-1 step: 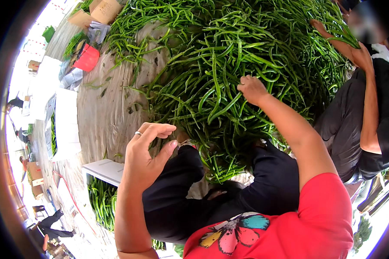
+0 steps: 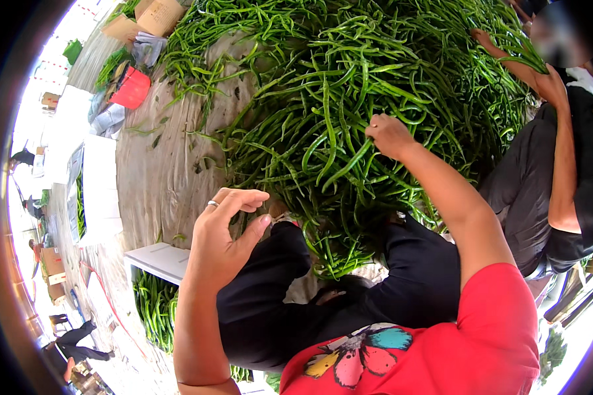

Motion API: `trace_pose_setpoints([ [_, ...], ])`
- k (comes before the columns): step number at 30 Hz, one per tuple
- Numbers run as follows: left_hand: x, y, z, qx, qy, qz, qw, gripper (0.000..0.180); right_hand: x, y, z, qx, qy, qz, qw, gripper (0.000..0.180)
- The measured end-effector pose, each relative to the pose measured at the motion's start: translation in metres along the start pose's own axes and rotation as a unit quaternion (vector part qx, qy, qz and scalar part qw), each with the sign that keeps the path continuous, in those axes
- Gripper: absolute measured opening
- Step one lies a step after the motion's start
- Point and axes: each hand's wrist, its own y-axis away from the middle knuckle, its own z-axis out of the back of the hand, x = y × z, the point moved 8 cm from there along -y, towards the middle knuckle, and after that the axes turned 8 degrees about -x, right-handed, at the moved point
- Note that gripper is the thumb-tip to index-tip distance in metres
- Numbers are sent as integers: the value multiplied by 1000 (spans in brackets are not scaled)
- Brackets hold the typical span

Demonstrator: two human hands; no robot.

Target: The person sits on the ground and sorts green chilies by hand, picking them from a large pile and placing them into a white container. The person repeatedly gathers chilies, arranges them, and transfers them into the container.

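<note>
A big heap of long green chili peppers spreads in front of me. My right hand is closed at the heap's near middle, fingers pinched on the upper end of one long green chili pepper, which slants down to the left. My left hand, with a ring on one finger, hovers above my left knee, left of the heap's near edge. Its thumb stands apart from the curved fingers, and nothing is between them. Below its wrist stands a white box holding more green chili peppers.
At right, close to the heap, a co-worker in dark clothes holds a bunch of peppers. A red bucket and a cardboard box stand far left. Another white box is nearer, on the plastic sheet.
My right hand has shifted slightly to the right, and the pepper at its fingertips moved a little with it. My left hand has hardly moved.
</note>
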Motion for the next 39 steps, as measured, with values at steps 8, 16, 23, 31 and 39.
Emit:
trace_pose_setpoints([
  [8, 11, -17, -52, 89, -11, -79, 993, 46, 22, 18, 158, -119, -415, -184, 883, 24],
  [16, -23, -28, -98, 229, 318, 51, 919, 30, 60, 5, 220, -140, -620, -96, 766, 37],
  [23, -2, -37, -68, 122, 276, 63, 951, 16, -106, 152, -35, 50, -287, -438, 851, 19],
  [31, -3, -55, -85, 113, 250, 49, 960, 20, -18, 115, -51, 159, -33, -108, 981, 26],
  [39, 3, -51, -89, 139, 265, 48, 953, 23, -17, 115, 84, 254, -21, -167, 952, 20],
])
